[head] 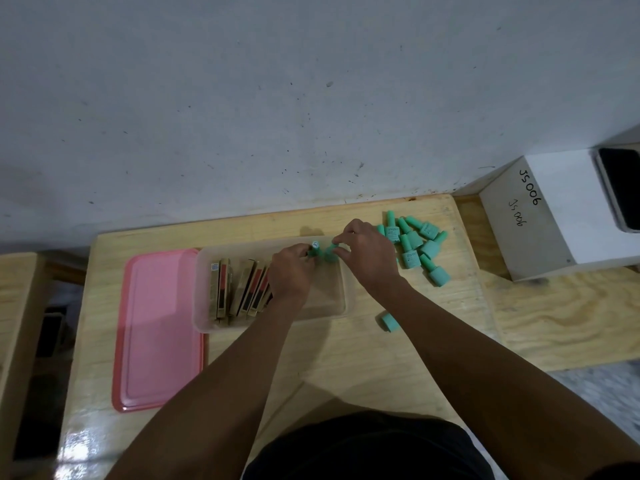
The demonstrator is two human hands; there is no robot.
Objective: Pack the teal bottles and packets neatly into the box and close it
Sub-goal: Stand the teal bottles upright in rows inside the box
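Packing is judged to be partly done. A translucent plastic box [348, 299] lies under both hands, and a row of gold-and-red packets [242, 289] is already stood on edge in the part of it just left of the left hand [291, 275]. The left hand is closed around one teal bottle [314, 250], held upright over the far end of the box; the right hand [367, 258] is pinched on a second teal bottle [330, 252] just beside the first, so the first bottles appear only now to be going in. Most of the work is left: a heap of teal bottles [417, 244] lies on the wooden table [363, 358] just right of the right hand, and one stray bottle [389, 322] lies nearer the body, beside the right forearm. The pink lid [156, 330] rests flat well left of the left hand, so the box is not yet closed.
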